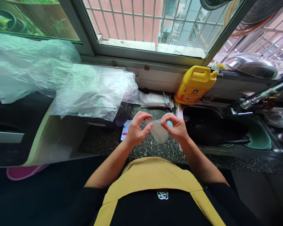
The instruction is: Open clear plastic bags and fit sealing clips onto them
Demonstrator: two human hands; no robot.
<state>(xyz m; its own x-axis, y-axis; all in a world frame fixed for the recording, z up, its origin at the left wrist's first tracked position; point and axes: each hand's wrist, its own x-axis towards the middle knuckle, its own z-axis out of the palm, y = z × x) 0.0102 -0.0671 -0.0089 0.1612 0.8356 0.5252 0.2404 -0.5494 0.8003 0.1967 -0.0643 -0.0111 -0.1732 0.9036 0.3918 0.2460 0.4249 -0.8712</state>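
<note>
A small, translucent, pale plastic bag (159, 133) hangs between my hands above the dark speckled counter (146, 150). My right hand (175, 127) pinches its upper right edge between thumb and fingers. At the bag's upper left corner is my left hand (139, 128), its fingers curved, with a gap between the thumb and fingertips. Under my right hand a light-blue item (170, 123) shows in part. A phone (125, 129) with a lit screen lies by my left wrist, partly covered by it.
Behind my hands lie packs of clear plastic bags (153, 99). A yellow pump jug (194, 84) stands beside the sink (277, 147), which holds a black pan (214, 128). Large plastic sheeting (91, 89) covers things at left. The window frame (141, 61) borders the back.
</note>
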